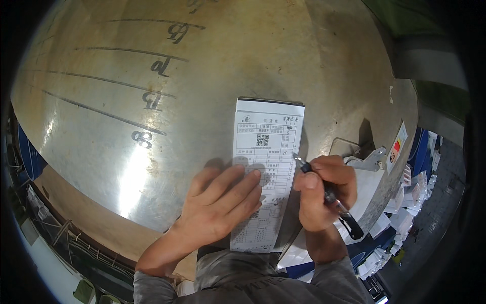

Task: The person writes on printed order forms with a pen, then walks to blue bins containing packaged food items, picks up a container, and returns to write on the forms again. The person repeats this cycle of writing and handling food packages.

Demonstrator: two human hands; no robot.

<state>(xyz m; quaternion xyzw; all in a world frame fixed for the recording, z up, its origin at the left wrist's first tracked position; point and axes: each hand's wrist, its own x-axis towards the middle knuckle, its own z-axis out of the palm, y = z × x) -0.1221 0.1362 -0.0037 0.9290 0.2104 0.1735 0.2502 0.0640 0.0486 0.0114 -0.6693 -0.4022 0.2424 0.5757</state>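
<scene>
A long, narrow pad of printed forms (262, 230) lies upright before me near the table's front edge, with a square code, ruled boxes and some handwriting on its top sheet. Across its left half my left hand (223, 197) rests palm down, fingers spread and covering part of the print. Beside the pad's right edge, my right hand (329, 190) pinches a black pen (348, 220) with a clear barrel. The pen's tip is at the right edge of the sheet, just next to a handwritten mark; whether it touches the paper I cannot tell.
The metal table (217, 76) carries black ruled lines and handwritten figures on its left. To the right, a clipboard (367, 161) with a metal clip holds white paper, near a colourful sticker (397, 147). Blue bins with many paper slips (405, 218) stand beyond the right edge.
</scene>
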